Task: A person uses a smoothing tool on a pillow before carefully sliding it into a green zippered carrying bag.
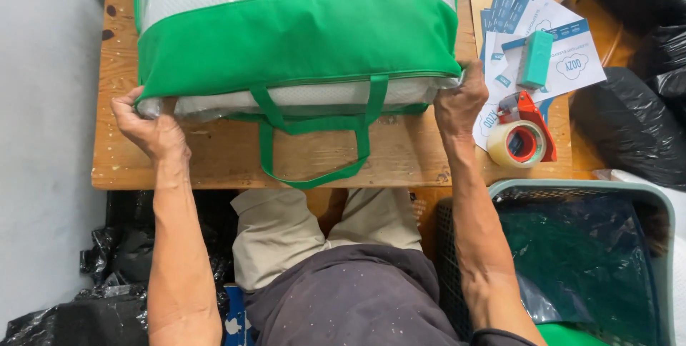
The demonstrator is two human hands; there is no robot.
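A big green fabric bag with a clear plastic top lies across the wooden worktop, its near edge toward the person and its two green carry straps drooping over the front of the board. Inside it a white quilted pillow shows through the open seam along the near side. The left hand is clamped on the bag's near left corner, fingers curled over the white filling, and the right hand grips the near right corner in the same way, so the hands sit well apart at the two ends. The bag looks bulky but light, soft and squashy, with thin cloth that will sag and plastic that may slip; the firm corners, the green trim and the straps seem the surest places to hold it. Just beside the right hand lie a tape dispenser, a small teal box and a fan of printed leaflets. A teal plastic basket stands lower right.
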